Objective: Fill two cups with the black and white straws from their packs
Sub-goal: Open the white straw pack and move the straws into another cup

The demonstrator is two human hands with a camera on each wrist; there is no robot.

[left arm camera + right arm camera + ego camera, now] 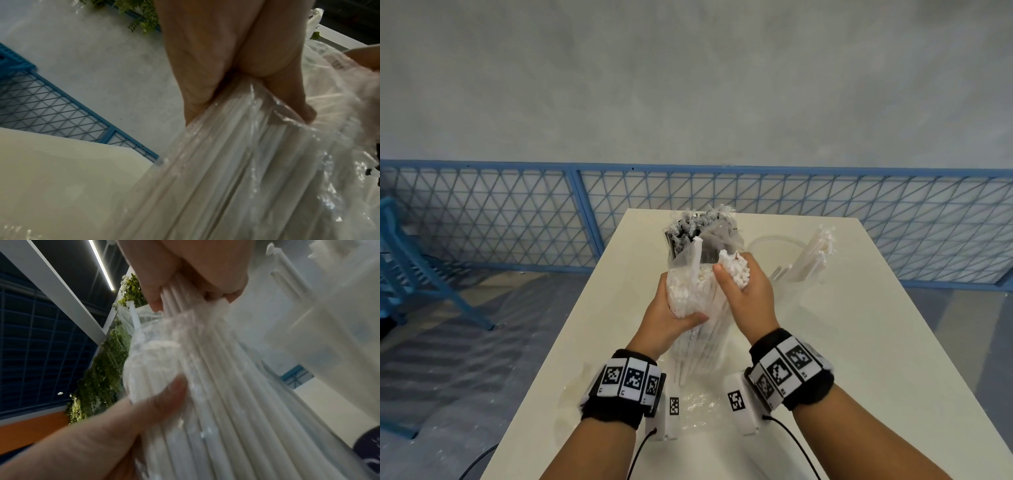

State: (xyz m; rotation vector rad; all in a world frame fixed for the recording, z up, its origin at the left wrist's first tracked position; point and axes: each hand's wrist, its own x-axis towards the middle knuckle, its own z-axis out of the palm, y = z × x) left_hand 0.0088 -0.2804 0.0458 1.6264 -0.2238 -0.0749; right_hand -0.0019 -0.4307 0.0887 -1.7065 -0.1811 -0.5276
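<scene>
On the white table my left hand grips a clear plastic pack of white straws, held upright with its open top up. My right hand holds a bunch of white straws at the pack's mouth, their lower lengths still inside the wrap. The left wrist view shows my left hand squeezing the pack. In the right wrist view my right hand is wrapped round the straws. Black straws in crinkled plastic stand behind. A clear cup at the right holds white straws.
Loose clear wrap lies on the table between my wrists. A blue mesh fence runs behind the table's far edge, and a blue frame stands on the floor at the left. Bare tabletop lies to the right.
</scene>
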